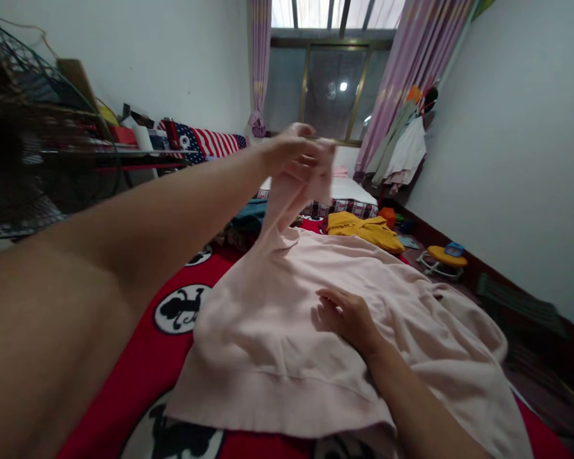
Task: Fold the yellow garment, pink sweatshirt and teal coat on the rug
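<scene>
Pinching a strip of the pink sweater (268,331) in the left hand (294,156), closed tight on cloth, held high above the sweater's far end. Cannot tell whether sleeve or shoulder. Pressing the right hand (347,315) flat on the sweater's middle, palm down, fingers open, gripping nothing. Spread out otherwise on the red blanket (143,363), hem nearest the camera, right side bunched and loose near the blanket's edge.

Beyond the sweater: yellow garment (363,229), just past it. Left of the sweater, well apart: fan (38,146). Right of the sweater, down on the floor: small yellow stool (442,258). Farther beyond the sweater: hanging clothes (402,150) by the curtain.

Risks, as judged:
- Could slip out of the left pinch, given so little cloth gripped and a taut strip.
- Could drag the whole body sideways under a pull stronger than the flat right hand can pin, wrinkling the smooth part.
- Could slide off on the right, with that much loose cloth near the edge.
- Could catch the yellow garment if swung toward the far end.
</scene>
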`<state>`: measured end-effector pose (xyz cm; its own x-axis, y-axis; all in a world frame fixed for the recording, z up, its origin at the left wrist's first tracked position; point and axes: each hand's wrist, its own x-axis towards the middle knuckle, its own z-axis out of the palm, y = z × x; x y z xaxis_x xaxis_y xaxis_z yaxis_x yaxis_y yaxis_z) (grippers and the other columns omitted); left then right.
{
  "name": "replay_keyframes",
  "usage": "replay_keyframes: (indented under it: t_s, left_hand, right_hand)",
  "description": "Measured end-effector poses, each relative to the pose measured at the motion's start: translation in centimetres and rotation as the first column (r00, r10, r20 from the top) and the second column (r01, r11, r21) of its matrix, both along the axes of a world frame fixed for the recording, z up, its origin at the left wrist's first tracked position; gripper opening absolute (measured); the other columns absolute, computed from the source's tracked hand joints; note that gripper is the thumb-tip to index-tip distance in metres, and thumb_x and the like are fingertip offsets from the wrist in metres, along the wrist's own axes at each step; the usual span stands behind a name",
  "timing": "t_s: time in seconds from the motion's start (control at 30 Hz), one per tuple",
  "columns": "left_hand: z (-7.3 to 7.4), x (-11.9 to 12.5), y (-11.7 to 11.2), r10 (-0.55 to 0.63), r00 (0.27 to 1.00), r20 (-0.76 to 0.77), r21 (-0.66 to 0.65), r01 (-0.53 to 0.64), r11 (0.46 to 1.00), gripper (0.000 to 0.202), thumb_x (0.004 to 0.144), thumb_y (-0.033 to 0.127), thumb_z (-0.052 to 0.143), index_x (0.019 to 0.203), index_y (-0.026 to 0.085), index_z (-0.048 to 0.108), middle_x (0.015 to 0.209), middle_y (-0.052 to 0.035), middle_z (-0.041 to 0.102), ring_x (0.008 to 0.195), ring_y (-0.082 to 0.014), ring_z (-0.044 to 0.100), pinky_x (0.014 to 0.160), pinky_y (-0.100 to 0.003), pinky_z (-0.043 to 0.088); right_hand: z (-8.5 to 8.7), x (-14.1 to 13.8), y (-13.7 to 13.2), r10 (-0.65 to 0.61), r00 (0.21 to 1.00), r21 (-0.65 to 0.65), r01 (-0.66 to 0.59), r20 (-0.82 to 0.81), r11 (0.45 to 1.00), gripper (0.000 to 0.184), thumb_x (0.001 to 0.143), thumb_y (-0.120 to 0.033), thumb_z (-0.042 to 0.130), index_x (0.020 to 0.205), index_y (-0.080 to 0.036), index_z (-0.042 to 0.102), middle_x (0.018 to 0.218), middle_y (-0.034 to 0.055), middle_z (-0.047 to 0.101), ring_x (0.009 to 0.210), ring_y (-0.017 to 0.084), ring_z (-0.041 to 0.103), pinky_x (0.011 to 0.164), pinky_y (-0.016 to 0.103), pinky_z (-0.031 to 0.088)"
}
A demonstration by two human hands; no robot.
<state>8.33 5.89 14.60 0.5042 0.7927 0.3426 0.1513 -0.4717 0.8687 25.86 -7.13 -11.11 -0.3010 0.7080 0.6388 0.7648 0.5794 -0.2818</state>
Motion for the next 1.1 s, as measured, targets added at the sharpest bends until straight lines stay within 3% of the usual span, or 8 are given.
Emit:
replay_keyframes:
  t_s: [0.17,0.37,0.5,0.6,0.73,0.87,0.97,1.1]
  left_hand:
    - [-6.2,1.4,-1.8,-0.21,0.952,-0.222,0.119,0.241,0.963,0.091,0.076,0.027,0.073,0.151,0.015,0.023,0.148,-0.0216,0.037,0.125,-0.0277,0.05,0.099,-0.036,0.042]
    - [-14.6,-8.8,-3.7,0.147,0.685,-0.714,0.195,-0.007,0.981,0.069,0.068,0.055,0.068,0.123,0.013,0.059,0.114,-0.011,0.067,0.097,-0.0246,0.063,0.08,-0.027,0.047]
    - [-17.3,-14.8,-7.6,-0.025,0.511,-0.859,-0.033,-0.005,0.999,0.055,0.07,0.067,0.059,0.087,0.016,0.07,0.08,-0.005,0.069,0.07,-0.0189,0.06,0.06,-0.024,0.04]
    - [-18.9,-16.8,-10.3,-0.139,0.526,-0.839,-0.154,0.016,0.988,0.046,0.066,0.062,0.065,0.074,0.017,0.068,0.066,-0.0004,0.062,0.061,-0.0155,0.053,0.053,-0.022,0.034]
    - [-19.6,-17.7,-11.6,-0.258,0.641,-0.722,-0.314,0.029,0.949,0.038,0.067,0.053,0.068,0.078,0.016,0.069,0.066,0.0011,0.06,0.063,-0.0151,0.053,0.054,-0.021,0.035]
    - [-18.6,-18.0,-11.2,-0.224,0.781,-0.583,-0.426,-0.059,0.903,0.045,0.063,0.057,0.071,0.082,0.016,0.068,0.072,-0.0004,0.064,0.066,-0.0158,0.056,0.055,-0.021,0.04]
    - [-16.7,-17.5,-10.9,-0.102,0.878,-0.467,-0.453,-0.139,0.88,0.053,0.059,0.06,0.074,0.091,0.017,0.067,0.078,-0.0016,0.066,0.064,-0.0159,0.058,0.054,-0.023,0.042]
    - [-12.4,-14.8,-11.3,0.055,0.942,-0.332,-0.356,-0.179,0.917,0.055,0.057,0.056,0.077,0.093,0.016,0.066,0.078,-0.0031,0.067,0.065,-0.0168,0.06,0.054,-0.023,0.044]
  right_hand:
    - [-0.5,0.5,0.2,-0.02,0.999,-0.094,0.017,-0.028,0.995,0.021,0.086,-0.019,0.055,0.106,-0.019,0.062,0.093,0.0048,0.069,0.066,0.013,0.062,0.064,0.025,0.049]
    - [0.5,-0.2,-0.1,0.018,0.988,-0.251,-0.056,-0.151,0.966,0.02,0.09,-0.034,0.055,0.09,-0.019,0.068,0.081,0.0029,0.067,0.065,0.013,0.059,0.061,0.024,0.046]
    - [3.4,-2.2,-2.2,0.057,0.989,-0.479,-0.118,-0.139,0.87,0.029,0.089,-0.044,0.056,0.089,-0.02,0.071,0.079,0.0026,0.07,0.067,0.015,0.062,0.06,0.024,0.046]
    - [5.6,-3.4,-5.5,0.17,0.978,-0.551,-0.076,0.121,0.831,0.039,0.076,-0.052,0.069,0.103,-0.024,0.071,0.087,0.0034,0.071,0.074,0.019,0.064,0.064,0.026,0.048]
    - [5.2,-2.2,-10.6,0.175,0.923,-0.373,-0.037,0.343,0.927,0.081,0.061,-0.034,0.077,0.137,-0.029,0.051,0.128,0.0091,0.062,0.109,0.029,0.062,0.088,0.037,0.051]
    - [2.3,0.8,-14.1,-0.02,0.884,-0.169,0.111,0.467,0.979,0.087,0.064,-0.017,0.061,0.146,-0.032,0.038,0.148,0.0098,0.043,0.124,0.035,0.053,0.091,0.047,0.051]
    - [1.6,2.5,-15.9,-0.124,0.901,-0.113,0.186,0.416,0.976,0.07,0.069,-0.011,0.049,0.136,-0.033,0.049,0.136,0.0087,0.057,0.105,0.028,0.066,0.074,0.037,0.057]
    - [3.9,3.1,-17.4,-0.095,0.979,-0.173,0.127,0.181,0.977,0.029,0.082,-0.013,0.045,0.094,-0.031,0.065,0.091,0.006,0.07,0.075,0.02,0.068,0.059,0.028,0.054]
